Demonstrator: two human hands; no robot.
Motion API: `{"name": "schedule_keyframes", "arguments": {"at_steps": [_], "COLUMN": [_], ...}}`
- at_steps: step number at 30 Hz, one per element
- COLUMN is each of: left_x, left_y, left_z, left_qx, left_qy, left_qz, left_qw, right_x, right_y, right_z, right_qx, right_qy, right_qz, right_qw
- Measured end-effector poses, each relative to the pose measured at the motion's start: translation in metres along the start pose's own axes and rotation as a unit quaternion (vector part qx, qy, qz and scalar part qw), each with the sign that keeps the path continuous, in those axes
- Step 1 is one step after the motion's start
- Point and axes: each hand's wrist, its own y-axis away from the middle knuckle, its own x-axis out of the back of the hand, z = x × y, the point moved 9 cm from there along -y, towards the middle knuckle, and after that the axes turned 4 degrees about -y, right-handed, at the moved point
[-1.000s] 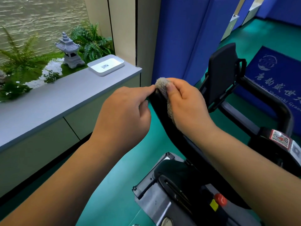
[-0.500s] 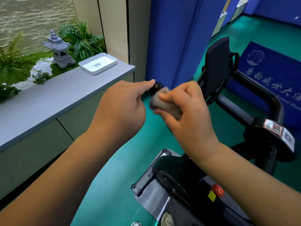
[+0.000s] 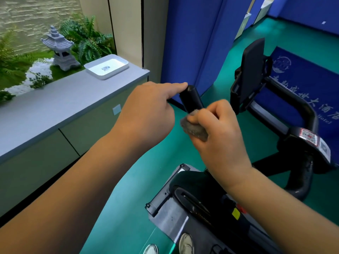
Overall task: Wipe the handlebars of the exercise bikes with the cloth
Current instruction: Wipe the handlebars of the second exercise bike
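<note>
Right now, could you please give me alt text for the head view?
A right hand grips a grey cloth around a black bike handlebar, whose tip the left hand touches with its forefinger.

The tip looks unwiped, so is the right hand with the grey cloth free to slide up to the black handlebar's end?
Probably not quite: the left hand has its forefinger resting on the black handlebar's end, just above the right hand gripping the grey cloth.

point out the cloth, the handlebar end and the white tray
cloth (image 3: 194, 128), head view, grey wad under the fingers
handlebar end (image 3: 191, 99), head view, bare black grip
white tray (image 3: 95, 70), head view, near rim
</note>
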Motion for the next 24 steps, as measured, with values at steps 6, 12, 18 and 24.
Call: {"name": "schedule_keyframes", "arguments": {"at_steps": [6, 12, 18, 24], "left_x": [0.003, 0.001, -0.009, -0.019], "left_y": [0.002, 0.005, 0.017, 0.02], "left_z": [0.008, 0.016, 0.046, 0.05], "left_qx": [-0.014, -0.068, -0.137, -0.133], "left_qy": [0.01, -0.013, -0.05, -0.074], "left_qz": [0.022, 0.063, 0.077, 0.083], "left_qw": [1.0, 0.996, 0.986, 0.985], "right_x": [-0.001, 0.024, 0.031, 0.026], "right_y": [-0.02, 0.024, 0.017, 0.03], "right_z": [-0.009, 0.025, 0.048, 0.058], "right_qx": [0.024, -0.097, -0.183, -0.198], "right_qy": [0.0, -0.059, -0.073, -0.099], "right_qz": [0.037, 0.012, 0.026, -0.111], "right_qw": [0.999, 0.993, 0.98, 0.969]}}
